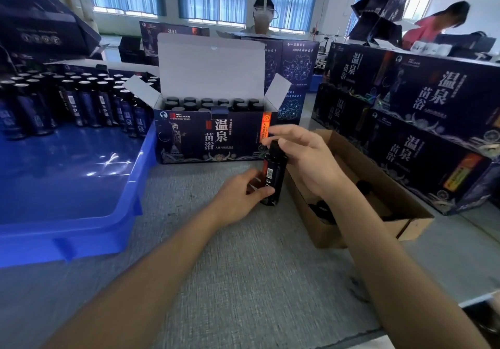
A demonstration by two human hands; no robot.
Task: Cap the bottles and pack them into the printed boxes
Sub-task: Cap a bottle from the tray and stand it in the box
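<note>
1. Just right of the frame's centre, a dark bottle (273, 175) stands upright on the grey table (243, 267), its barcode label facing the camera and a black cap on its neck.
2. Low on the bottle, the left hand (239, 195) is closed around the body, thumb across the front near the base.
3. Over the top, the right hand (305, 159) curls around the capped neck, with the forefinger stretched out toward the upper left; how firmly it presses the cap cannot be told.
4. Directly behind the bottle, an open printed box (208, 137) stands with its white lid flap raised, and rows of black-capped bottles (213, 103) fill it.
5. To the right of the bottle, just under the right forearm, a brown cardboard carton (400, 205) lies open, with loose black caps (322, 210) inside.
6. On the left side of the frame, a blue plastic tray (81, 199) holds a crowd of uncapped bottles (75, 99) at its far end; the near part of it is bare.
7. Along the right edge, closed printed boxes (422, 121) are stacked in two tiers.
8. At the top centre, beyond the open box, a masked person (263, 15) is seated, and another person (438, 24) bends over at the upper right.
</note>
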